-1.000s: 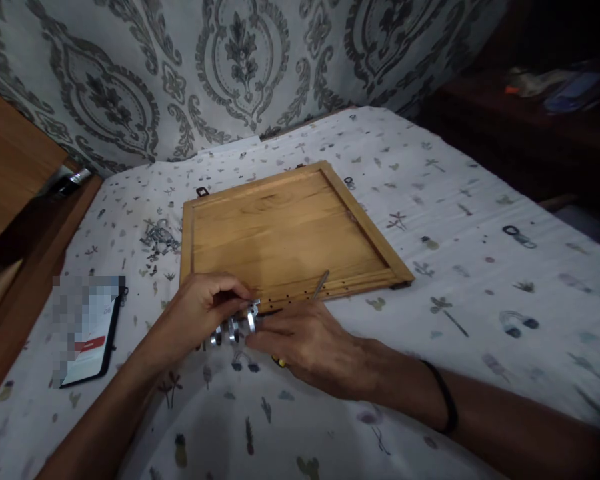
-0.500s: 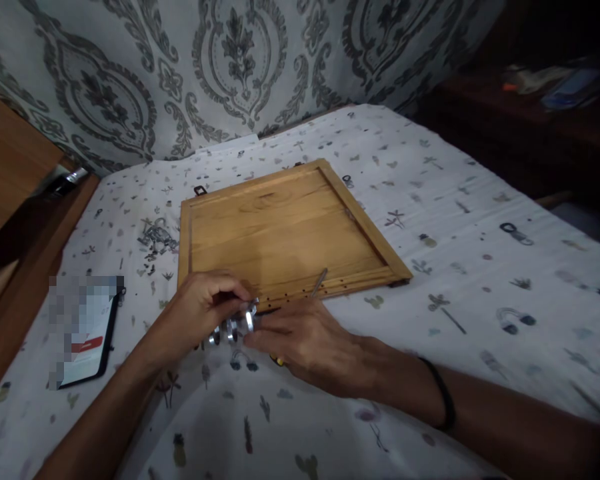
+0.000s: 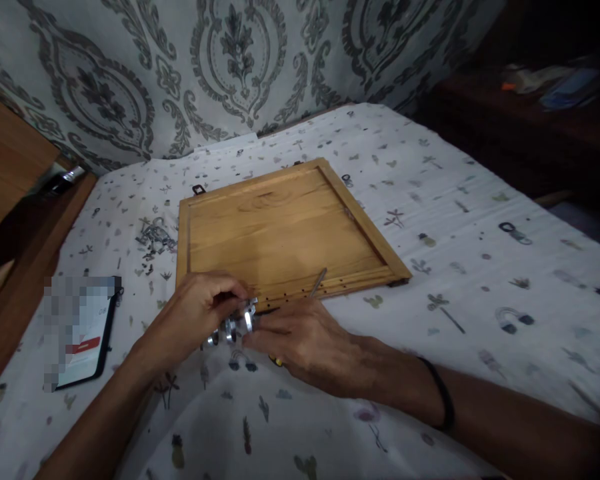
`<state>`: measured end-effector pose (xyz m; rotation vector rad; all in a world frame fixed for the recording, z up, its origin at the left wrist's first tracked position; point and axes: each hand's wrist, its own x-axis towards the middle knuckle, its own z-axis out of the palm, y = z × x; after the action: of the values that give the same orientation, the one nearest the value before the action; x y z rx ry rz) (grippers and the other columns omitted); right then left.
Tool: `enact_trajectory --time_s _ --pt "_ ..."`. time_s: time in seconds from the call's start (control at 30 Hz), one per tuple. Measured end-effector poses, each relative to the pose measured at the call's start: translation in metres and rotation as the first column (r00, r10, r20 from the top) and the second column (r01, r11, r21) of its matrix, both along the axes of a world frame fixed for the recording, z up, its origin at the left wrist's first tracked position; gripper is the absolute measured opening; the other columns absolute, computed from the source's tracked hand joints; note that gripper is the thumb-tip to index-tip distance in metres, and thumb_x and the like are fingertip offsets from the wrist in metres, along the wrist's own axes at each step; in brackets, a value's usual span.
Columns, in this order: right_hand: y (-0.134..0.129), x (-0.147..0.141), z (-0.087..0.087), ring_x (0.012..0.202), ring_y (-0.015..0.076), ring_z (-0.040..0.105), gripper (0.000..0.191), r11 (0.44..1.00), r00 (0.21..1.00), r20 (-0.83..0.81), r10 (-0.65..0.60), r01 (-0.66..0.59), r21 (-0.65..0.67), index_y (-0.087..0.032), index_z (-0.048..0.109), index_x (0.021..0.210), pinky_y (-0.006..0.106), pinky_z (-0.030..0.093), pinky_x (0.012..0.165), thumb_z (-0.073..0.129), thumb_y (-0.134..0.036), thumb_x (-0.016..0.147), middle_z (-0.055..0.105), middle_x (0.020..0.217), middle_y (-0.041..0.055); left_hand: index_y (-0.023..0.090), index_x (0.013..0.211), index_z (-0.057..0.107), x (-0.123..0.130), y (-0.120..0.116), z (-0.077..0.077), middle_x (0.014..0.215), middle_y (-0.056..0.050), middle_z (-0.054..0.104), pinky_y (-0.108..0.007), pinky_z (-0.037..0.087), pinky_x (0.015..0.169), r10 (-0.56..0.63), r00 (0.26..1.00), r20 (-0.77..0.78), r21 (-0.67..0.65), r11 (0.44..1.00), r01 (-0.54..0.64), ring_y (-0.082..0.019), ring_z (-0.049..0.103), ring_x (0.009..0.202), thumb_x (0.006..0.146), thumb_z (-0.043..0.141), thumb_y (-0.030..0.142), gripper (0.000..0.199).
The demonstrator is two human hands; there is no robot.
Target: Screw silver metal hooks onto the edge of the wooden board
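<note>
A framed wooden panel (image 3: 270, 227) lies flat, with small dark holes along its near edge. At that edge my left hand (image 3: 207, 303) is closed, thumb and fingers pinching a shiny metal clip (image 3: 249, 320). More shiny metal clips (image 3: 230, 330) sit in a row just below its fingers. My right hand (image 3: 310, 343) is closed around a screwdriver; the thin metal shaft (image 3: 319, 283) sticks out above the knuckles and a bit of yellow shows beneath the fingers. Its fingertips are right beside the clip.
Small metal parts (image 3: 156, 237) lie in a pile left of the panel on the printed sheet (image 3: 480, 280). A phone (image 3: 87, 333) rests at the left. Patterned fabric (image 3: 237, 67) hangs behind, and a wooden edge (image 3: 40, 280) runs along the left.
</note>
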<state>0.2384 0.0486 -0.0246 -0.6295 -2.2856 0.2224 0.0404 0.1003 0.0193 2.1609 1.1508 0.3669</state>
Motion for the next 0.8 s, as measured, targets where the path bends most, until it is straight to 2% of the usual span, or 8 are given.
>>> enact_trajectory --time_s 0.4,0.57,0.8 --pt "0.000 -0.001 -0.006 0.059 0.0133 0.053 0.031 0.999 0.998 0.062 -0.031 0.029 0.033 -0.017 0.065 0.078 0.030 0.034 0.053 0.041 -0.002 0.092 0.065 0.066 -0.0008 0.020 0.080 0.072 0.006 -0.009 0.007 0.081 0.002 0.074 -0.021 0.047 0.063 -0.004 0.999 -0.051 0.067 0.998 0.007 -0.012 0.068 0.073 0.088 0.061 0.009 0.018" --pt "0.000 -0.001 -0.005 0.059 0.0135 0.055 0.034 0.998 0.999 0.035 -0.036 0.034 0.061 -0.016 0.065 0.075 0.030 0.034 0.054 0.040 0.001 0.091 0.065 0.065 -0.0007 0.019 0.076 0.072 0.009 -0.009 0.009 0.075 0.003 0.073 -0.020 0.045 0.061 -0.014 0.998 -0.054 0.118 0.993 0.021 -0.011 0.066 0.068 0.086 0.064 0.007 0.018" --pt "0.000 0.000 -0.003 0.059 0.0137 0.053 0.034 0.999 1.000 0.012 -0.014 0.014 0.034 -0.015 0.067 0.078 0.029 0.034 0.054 0.040 -0.001 0.093 0.064 0.065 -0.0006 0.020 0.079 0.073 0.006 -0.010 0.008 0.081 0.002 0.076 -0.021 0.047 0.062 0.000 0.999 -0.047 0.073 0.997 0.004 -0.013 0.069 0.073 0.088 0.061 0.010 0.018"
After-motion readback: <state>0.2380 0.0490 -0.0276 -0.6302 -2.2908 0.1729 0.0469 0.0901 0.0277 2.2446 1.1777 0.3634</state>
